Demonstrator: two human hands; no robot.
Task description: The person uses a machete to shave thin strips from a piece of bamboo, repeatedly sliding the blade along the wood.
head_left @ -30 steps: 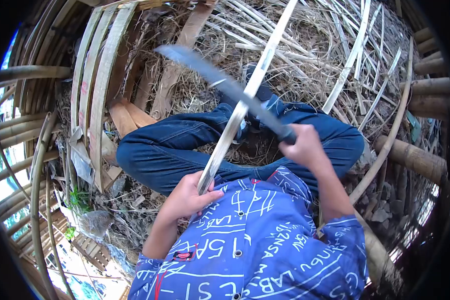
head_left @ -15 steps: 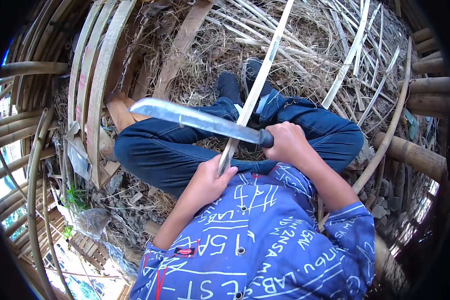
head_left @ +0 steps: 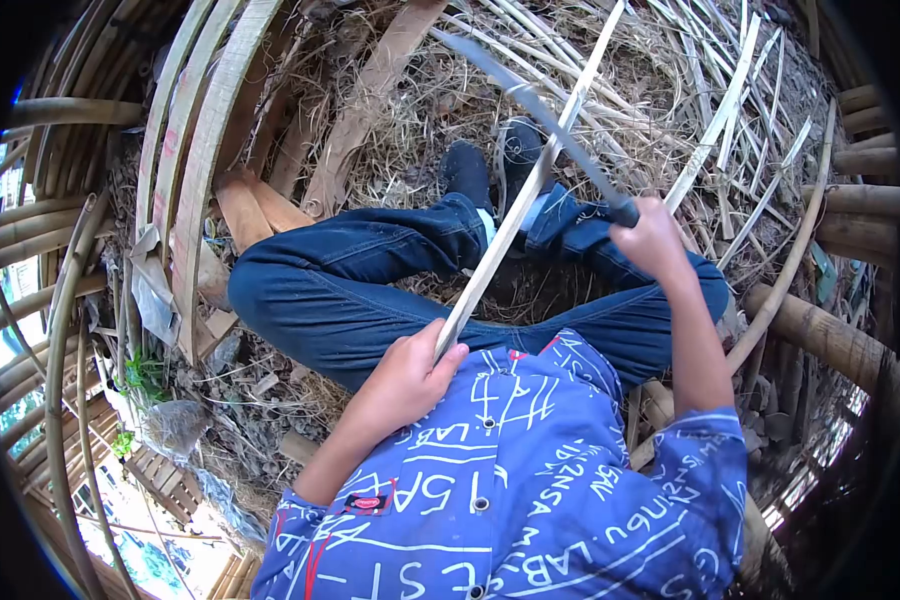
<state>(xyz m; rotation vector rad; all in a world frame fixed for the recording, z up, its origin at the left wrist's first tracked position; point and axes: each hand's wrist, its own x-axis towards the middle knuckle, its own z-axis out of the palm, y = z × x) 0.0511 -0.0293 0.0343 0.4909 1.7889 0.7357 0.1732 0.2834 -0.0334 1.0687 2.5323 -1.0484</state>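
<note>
Seated cross-legged on bamboo litter. Left hand closed around the lower end of a bamboo strip, at the lap. The strip slants up over the jeans and shoes.

Right hand is fisted on the handle of a knife. The blade is blurred and crosses the strip's upper part.

Risks, as judged:
- A glancing stroke could skid down the strip toward the left fingers.
- The blade could slip off onto a shin or foot.
- The thin strip may flex or split.
</note>
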